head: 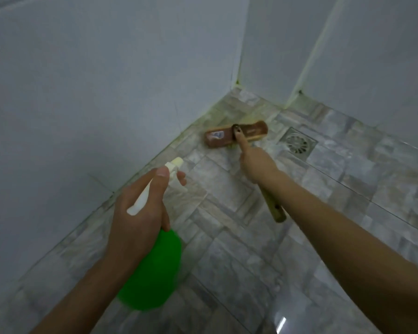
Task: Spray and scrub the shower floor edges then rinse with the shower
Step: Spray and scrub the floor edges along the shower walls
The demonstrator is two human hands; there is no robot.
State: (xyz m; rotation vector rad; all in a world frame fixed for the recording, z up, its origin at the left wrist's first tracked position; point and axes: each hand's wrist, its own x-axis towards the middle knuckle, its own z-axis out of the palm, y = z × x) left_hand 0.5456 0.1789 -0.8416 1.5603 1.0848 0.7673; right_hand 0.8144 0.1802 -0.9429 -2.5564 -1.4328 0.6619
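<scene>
My left hand grips a green spray bottle by its white trigger head, nozzle aimed at the floor edge by the left wall. My right hand holds the wooden handle of a scrub brush. The brush's brown head lies on the grey floor tiles, near the corner where the two walls meet.
A square metal floor drain sits just right of the brush head. White tiled walls close in the left and far sides. Greenish grime lines the floor edge and the corner joint. Grey stone-pattern tiles cover the floor.
</scene>
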